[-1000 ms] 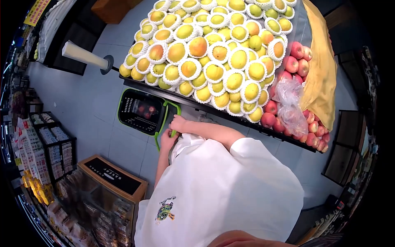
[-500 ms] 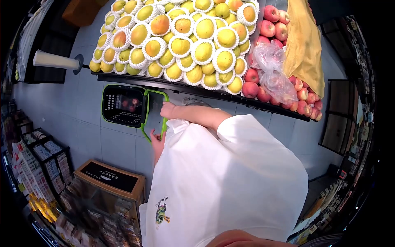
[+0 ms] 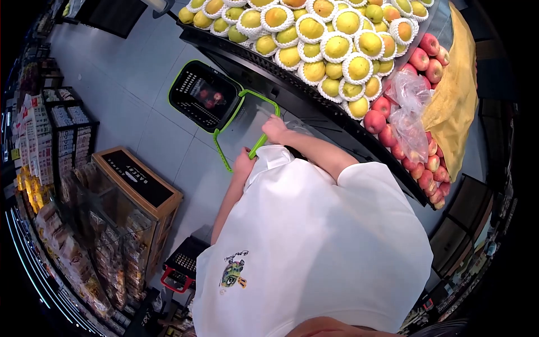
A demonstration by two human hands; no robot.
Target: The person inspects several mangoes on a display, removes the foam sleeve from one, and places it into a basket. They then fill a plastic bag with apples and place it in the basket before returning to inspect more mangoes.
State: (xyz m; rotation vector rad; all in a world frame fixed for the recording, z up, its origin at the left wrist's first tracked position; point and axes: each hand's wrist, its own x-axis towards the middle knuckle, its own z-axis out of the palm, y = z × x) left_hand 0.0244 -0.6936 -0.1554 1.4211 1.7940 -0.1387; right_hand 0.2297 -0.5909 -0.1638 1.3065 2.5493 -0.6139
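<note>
Left hand (image 3: 242, 163) and right hand (image 3: 273, 128) curl closed around the green handle (image 3: 260, 144), spaced apart, presumably to steady the basket (image 3: 182, 92) holding red fruit (image 3: 211, 99).

A black slotted basket (image 3: 187, 77) sits beside the fruit stand (image 3: 252, 67), lime-green handle (image 3: 258, 145) extended, red fruit (image 3: 210, 98) lying inside.

Ahead of the shopper, a basket (image 3: 182, 78) stands far left with packed fruit (image 3: 209, 95) inside, its handle (image 3: 259, 145) reaching nearward to the left hand (image 3: 244, 162) and right hand (image 3: 274, 129). Rightward, the display stand (image 3: 241, 64) bears netted fruit (image 3: 337, 46), then apples (image 3: 387, 135) at right, a plastic bag (image 3: 410, 112) atop them, a cloth (image 3: 455, 101) beyond. Near left: a bakery case (image 3: 135, 174).
</note>
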